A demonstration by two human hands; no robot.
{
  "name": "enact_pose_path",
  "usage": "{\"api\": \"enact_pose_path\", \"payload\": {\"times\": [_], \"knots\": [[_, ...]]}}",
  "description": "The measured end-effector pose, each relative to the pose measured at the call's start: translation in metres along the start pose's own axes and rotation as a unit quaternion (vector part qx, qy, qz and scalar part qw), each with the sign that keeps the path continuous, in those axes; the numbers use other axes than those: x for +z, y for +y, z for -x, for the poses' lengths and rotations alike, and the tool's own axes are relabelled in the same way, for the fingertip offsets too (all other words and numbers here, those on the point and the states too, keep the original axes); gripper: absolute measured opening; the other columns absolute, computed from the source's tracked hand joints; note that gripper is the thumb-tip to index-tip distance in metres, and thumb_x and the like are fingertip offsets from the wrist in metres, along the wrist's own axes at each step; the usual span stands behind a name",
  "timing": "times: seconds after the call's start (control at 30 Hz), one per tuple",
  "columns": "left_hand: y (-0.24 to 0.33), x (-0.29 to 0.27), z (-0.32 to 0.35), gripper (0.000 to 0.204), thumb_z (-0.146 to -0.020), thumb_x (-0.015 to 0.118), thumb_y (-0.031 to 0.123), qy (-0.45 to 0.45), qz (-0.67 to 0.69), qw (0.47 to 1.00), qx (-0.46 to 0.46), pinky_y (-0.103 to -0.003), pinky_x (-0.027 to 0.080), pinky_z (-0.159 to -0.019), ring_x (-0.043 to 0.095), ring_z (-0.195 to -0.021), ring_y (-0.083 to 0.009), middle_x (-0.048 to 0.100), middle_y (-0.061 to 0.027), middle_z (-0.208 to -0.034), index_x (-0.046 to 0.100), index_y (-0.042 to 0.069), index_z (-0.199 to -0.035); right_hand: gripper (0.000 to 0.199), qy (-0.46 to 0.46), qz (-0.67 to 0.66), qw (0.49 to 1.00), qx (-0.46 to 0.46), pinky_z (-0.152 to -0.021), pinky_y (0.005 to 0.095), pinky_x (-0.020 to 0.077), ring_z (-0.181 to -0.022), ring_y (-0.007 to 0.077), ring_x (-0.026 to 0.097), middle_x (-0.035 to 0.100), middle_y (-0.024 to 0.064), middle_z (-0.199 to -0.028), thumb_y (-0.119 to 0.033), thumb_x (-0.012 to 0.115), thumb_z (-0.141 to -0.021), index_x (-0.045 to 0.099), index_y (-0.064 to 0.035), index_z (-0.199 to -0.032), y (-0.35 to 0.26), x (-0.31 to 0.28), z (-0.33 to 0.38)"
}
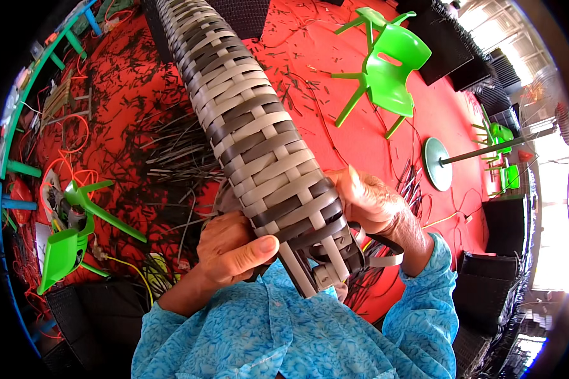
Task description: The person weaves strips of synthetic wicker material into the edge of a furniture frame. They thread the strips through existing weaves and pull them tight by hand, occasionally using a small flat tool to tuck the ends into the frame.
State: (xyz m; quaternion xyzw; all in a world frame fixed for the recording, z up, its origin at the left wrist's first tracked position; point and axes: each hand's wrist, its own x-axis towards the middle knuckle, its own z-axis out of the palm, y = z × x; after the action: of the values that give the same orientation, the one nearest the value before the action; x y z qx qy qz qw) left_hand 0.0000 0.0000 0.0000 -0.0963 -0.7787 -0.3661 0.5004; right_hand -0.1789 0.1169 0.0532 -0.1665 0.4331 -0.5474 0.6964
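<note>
A long, narrow furniture part woven in grey and dark brown plastic rattan strips [259, 132] slants from the far left toward my body. At its near end the weave stops, and bare grey slats [297, 268] and a loose curled strip [385, 258] show. My left hand [234, 248] is closed on the part's left edge, thumb on top near the end of the weave, with the other fingers partly hidden. Against the right edge, my right hand [374, 201] grips the part near the last dark strip; most of its fingertips are hidden behind it.
Cut strip scraps [129, 101] litter the red floor [300, 50]. A green plastic chair [392, 66] stands at the far right, and another green chair [63, 252] at the left. A pole on a round base [437, 164] and dark woven furniture [496, 287] are on the right.
</note>
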Motion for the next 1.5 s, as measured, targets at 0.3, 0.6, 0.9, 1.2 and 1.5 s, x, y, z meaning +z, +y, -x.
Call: {"api": "enact_pose_path", "payload": {"times": [0.3,0.6,0.9,1.2,1.5], "knots": [[0.002,0.017,-0.008,0.040,-0.073,0.064,0.002,-0.005,0.072,0.994,-0.081,-0.034,0.052,-0.054,0.063,-0.062,-0.0239,0.062,-0.0128,-0.073,0.052,0.008,-0.110,0.054,0.000,0.145,0.989,-0.042,-0.061,0.0206,0.0412,-0.073,0.0048,0.049,0.057,-0.0012,-0.083,-0.044,0.062,-0.078,0.054,-0.0004,-0.110,-0.017,0.009,0.015],[-0.015,0.049,-0.028,0.034,-0.074,0.061,-0.002,0.021,0.105,0.994,-0.002,-0.032,0.053,-0.057,0.063,-0.063,-0.0242,0.063,-0.0170,-0.079,0.055,0.007,-0.105,0.038,0.073,0.608,0.736,-0.288,-0.067,0.0267,0.0507,-0.079,0.0143,0.059,0.057,0.0076,-0.095,-0.012,0.071,-0.070,0.059,-0.0066,-0.105,-0.062,0.006,0.063],[-0.018,0.039,-0.028,0.039,-0.074,0.064,0.001,-0.106,0.229,0.960,-0.120,-0.037,0.053,-0.066,0.064,-0.077,-0.0274,0.063,-0.0179,-0.088,0.054,0.007,-0.111,0.034,0.099,0.600,0.739,-0.292,-0.067,0.0274,0.0481,-0.078,0.0179,0.061,0.060,0.0097,-0.093,-0.010,0.068,-0.073,0.060,-0.0072,-0.106,-0.052,0.011,0.059],[-0.027,0.054,-0.033,0.044,-0.070,0.067,0.003,-0.007,0.181,0.983,0.023,-0.039,0.053,-0.066,0.064,-0.074,-0.0301,0.063,-0.0172,-0.082,0.051,0.007,-0.111,0.029,0.184,0.614,0.718,-0.271,-0.073,0.0293,0.0467,-0.089,0.0212,0.059,0.059,0.0121,-0.100,-0.009,0.065,-0.074,0.062,-0.0054,-0.102,-0.045,0.026,0.064],[-0.023,0.069,-0.033,0.029,-0.080,0.062,0.010,0.040,0.167,0.985,0.014,-0.028,0.039,-0.048,0.050,-0.050,-0.0186,0.056,-0.0076,-0.064,0.054,0.007,-0.108,0.028,0.338,0.556,0.664,-0.368,-0.094,0.0339,0.0367,-0.108,0.0235,0.050,0.052,0.0164,-0.115,-0.013,0.048,-0.089,0.054,0.0056,-0.108,-0.037,0.047,0.092]]}}
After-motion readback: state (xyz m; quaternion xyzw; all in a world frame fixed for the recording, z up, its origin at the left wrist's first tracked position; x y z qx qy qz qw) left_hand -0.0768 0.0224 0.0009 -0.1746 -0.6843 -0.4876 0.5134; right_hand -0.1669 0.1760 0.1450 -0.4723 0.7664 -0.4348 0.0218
